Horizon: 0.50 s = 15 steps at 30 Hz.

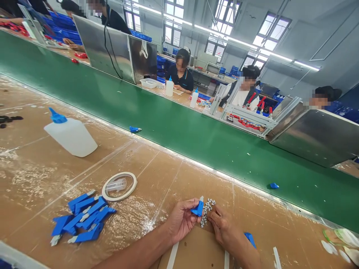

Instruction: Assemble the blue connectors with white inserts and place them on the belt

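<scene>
My left hand [183, 218] is closed on a blue plastic part with a grey tip [198, 208], held just above the bench. Right beside it lies a small pile of grey pieces [206, 210]. My right hand [223, 224] is at the right edge of this pile, with its fingers pinched together. Whatever is between those fingertips is too small or hidden to make out. On the left, a heap of similar blue parts [84, 217] with grey tips rests on the bench. Another blue part [249, 239] lies partly hidden behind my right forearm.
A white squeeze bottle [73, 136] with a blue cap and a tape roll [134, 183] are on the bench. Across the green conveyor belt [179, 138], which carries blue parts [135, 129], several people work. Steel panels [322, 130] stand along the far side.
</scene>
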Available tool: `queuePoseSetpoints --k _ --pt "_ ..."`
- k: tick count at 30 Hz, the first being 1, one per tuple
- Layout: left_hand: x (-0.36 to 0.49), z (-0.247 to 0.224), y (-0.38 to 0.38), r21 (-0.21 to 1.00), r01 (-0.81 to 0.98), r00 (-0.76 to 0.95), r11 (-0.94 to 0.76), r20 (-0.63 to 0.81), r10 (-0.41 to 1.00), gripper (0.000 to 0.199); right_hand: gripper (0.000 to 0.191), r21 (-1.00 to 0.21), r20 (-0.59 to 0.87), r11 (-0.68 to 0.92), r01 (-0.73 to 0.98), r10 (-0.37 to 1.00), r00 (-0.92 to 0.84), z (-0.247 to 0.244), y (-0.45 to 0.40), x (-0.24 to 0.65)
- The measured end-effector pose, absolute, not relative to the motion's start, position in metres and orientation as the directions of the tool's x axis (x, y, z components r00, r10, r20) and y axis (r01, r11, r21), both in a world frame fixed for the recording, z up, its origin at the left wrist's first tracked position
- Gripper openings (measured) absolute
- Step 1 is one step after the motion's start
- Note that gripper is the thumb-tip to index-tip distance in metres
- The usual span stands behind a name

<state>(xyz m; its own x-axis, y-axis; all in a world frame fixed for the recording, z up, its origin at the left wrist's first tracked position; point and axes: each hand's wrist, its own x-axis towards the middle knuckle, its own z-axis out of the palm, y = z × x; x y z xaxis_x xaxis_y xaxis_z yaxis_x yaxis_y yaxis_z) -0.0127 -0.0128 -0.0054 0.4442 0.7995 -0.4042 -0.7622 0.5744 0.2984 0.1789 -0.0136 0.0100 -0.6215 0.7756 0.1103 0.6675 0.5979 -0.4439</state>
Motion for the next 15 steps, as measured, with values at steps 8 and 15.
queuePoseSetpoints --k 8,15 --pt "-0.012 -0.002 -0.017 0.343 -0.733 0.47 0.588 -0.37 0.801 0.016 0.015 -0.544 -0.01 0.443 0.712 0.845 -0.534 0.032 -0.019 0.179" --pt "-0.005 0.003 -0.031 0.383 -0.647 0.562 0.659 -0.345 0.752 0.016 0.039 -0.969 -0.23 -0.192 0.158 0.932 -0.28 0.02 -0.061 0.19"
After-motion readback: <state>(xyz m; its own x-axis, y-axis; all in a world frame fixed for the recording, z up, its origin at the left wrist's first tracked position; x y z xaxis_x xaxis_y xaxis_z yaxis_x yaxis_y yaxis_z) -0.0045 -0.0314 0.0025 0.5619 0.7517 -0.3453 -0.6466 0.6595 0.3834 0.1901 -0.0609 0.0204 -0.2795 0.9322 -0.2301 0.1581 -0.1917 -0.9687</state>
